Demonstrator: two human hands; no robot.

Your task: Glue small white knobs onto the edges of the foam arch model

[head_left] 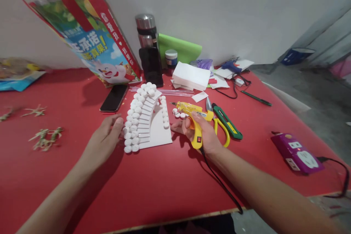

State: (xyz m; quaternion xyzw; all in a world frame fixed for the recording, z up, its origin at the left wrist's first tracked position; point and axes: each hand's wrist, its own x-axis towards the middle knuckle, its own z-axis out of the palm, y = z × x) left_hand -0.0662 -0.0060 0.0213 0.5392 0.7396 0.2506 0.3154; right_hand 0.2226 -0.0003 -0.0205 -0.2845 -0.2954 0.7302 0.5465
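"While both hands are near it, where exactly is the white stair model (144,119)?"

"On the red table (123,193), between them. Its curved steps run beside stacked white discs (134,117), with a shorter row of discs (165,115) along the board's other side."

"What's the left hand (105,135) doing out there?"

"Its thumb and fingers are a little apart, with nothing seen between them. It's right by the outer discs, perhaps to steady them, but I can't tell whether it touches."

"And the right hand (207,135)?"

"Closed around the handle of the yellow glue gun (197,131). That grip keeps the hot nozzle out in front, away from the fingers, I'd say."

"Those loose discs (179,114) under the barrel?"

"Close to the board, probably for easy reach. The yellow-handled scissors (225,135) and green cutter (227,122) lie just past that hand, likely for the same reason."

"Farther out?"

"A dark phone (114,98) flat behind the left hand, pink straws (175,92) behind the model, and a purple power strip (298,155) off to the right."
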